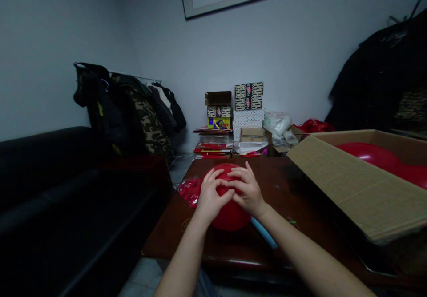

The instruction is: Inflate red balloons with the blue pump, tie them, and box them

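A round red balloon (230, 219) is held above the dark wooden table (280, 177) in the middle of the view. My left hand (212, 195) rests on its upper left side with curved fingers. My right hand (247, 190) lies on its upper right side, fingers bent over the top. The thumbs and fingertips of both hands nearly meet on the balloon. A blue tube-like object (264, 233) lies partly behind my right forearm. Left of the balloon is a clear packet of red items (189, 191).
At the right, an open cardboard box (350, 181) holds red balloons (370, 154). Stacked boxes (249, 97) and red papers (213, 147) stand behind the table. A black sofa (66, 199) fills the left, beside hanging coats (133, 106).
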### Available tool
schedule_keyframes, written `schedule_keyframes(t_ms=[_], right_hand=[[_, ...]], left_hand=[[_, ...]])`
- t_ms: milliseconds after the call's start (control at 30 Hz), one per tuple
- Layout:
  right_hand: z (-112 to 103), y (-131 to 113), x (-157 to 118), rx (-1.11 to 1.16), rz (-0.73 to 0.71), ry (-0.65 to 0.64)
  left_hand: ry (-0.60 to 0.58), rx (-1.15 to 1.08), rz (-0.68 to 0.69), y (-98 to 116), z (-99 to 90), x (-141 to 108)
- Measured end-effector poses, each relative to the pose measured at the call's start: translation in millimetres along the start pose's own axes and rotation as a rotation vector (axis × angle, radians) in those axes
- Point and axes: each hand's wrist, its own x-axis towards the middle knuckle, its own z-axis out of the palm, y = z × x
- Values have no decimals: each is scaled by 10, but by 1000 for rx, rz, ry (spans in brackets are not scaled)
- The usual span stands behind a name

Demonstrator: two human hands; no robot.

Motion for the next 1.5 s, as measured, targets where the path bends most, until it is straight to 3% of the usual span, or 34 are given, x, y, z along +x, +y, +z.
schedule_keyframes(t_ms=[167,233,433,633,1500], right_hand=[[8,22,-29,-42,35,-8],[6,21,-31,-73,26,-16],[8,-11,-12,-154,-4,-30],[0,-17,-21,-205,-19,-46],[53,27,-95,-246,-80,-66]], left_hand=[[183,158,-17,139,-69,-56],[199,231,20,210,-87,-82],[201,398,135,318,-52,-113],[215,472,134,281,-38,-108],[186,453,119,170,93,-91]])
